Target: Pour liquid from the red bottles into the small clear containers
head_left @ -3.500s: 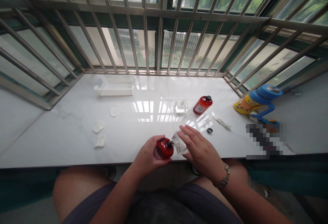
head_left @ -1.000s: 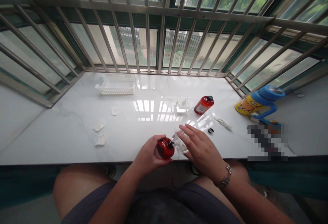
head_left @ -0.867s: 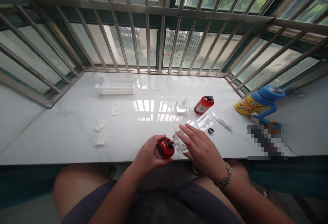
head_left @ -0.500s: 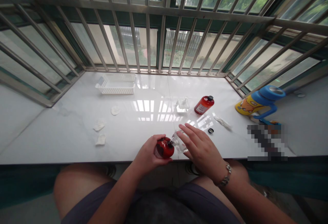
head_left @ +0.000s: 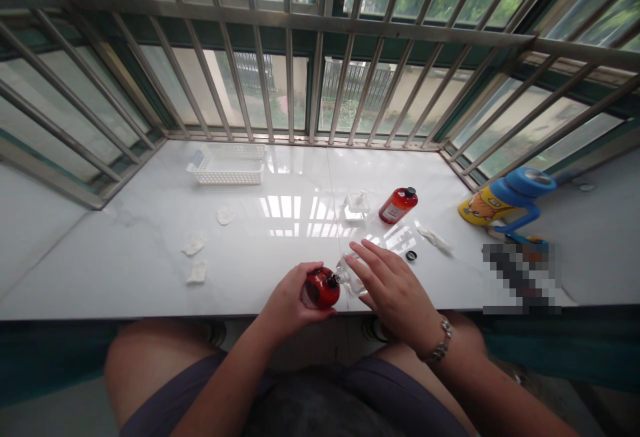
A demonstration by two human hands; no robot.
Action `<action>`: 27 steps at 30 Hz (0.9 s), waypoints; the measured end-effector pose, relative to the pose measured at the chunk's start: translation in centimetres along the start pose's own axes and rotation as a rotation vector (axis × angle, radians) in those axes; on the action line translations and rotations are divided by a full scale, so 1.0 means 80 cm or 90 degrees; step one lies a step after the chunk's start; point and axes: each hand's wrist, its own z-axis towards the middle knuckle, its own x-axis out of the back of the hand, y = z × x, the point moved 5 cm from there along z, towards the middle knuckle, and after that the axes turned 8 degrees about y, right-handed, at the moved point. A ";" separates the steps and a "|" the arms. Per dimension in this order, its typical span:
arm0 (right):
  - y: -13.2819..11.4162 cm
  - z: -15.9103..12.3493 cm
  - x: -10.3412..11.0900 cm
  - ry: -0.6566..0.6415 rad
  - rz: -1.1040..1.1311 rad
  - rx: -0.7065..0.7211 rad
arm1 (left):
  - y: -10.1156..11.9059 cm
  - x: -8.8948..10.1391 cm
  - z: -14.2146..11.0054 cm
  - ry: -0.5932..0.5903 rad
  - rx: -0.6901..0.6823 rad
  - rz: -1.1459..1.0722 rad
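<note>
My left hand [head_left: 291, 299] is closed around a red bottle [head_left: 320, 288], which tilts to the right with its uncapped black neck. That neck meets the mouth of a clear glass bottle [head_left: 353, 278], lying tilted toward it. My right hand [head_left: 393, 287] grips the glass bottle between thumb and fingers, partly covering it. On the counter to the right lies a small black cap [head_left: 411, 256]. Farther back, a second red bottle [head_left: 399, 205] with its black cap on stands beside a clear square glass bottle [head_left: 357, 204].
A white perforated basket [head_left: 227, 174] sits at the back left. Several crumpled white pads, including one pad [head_left: 225, 215], lie left of my hands. To the right are a white packet [head_left: 434, 238] and a blue-yellow flask [head_left: 507, 196]. Metal window bars [head_left: 310, 77] border the counter's back.
</note>
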 end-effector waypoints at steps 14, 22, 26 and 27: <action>0.001 0.002 0.003 0.012 -0.006 0.007 | -0.003 0.000 0.000 -0.002 0.012 -0.001; -0.001 0.003 0.002 0.014 -0.017 0.018 | -0.004 0.000 -0.001 0.003 0.001 -0.005; -0.002 0.004 0.002 0.017 -0.019 0.024 | -0.004 -0.001 0.000 0.002 -0.001 -0.007; -0.002 0.004 0.003 0.017 -0.019 0.025 | -0.004 -0.001 0.000 0.002 0.000 -0.006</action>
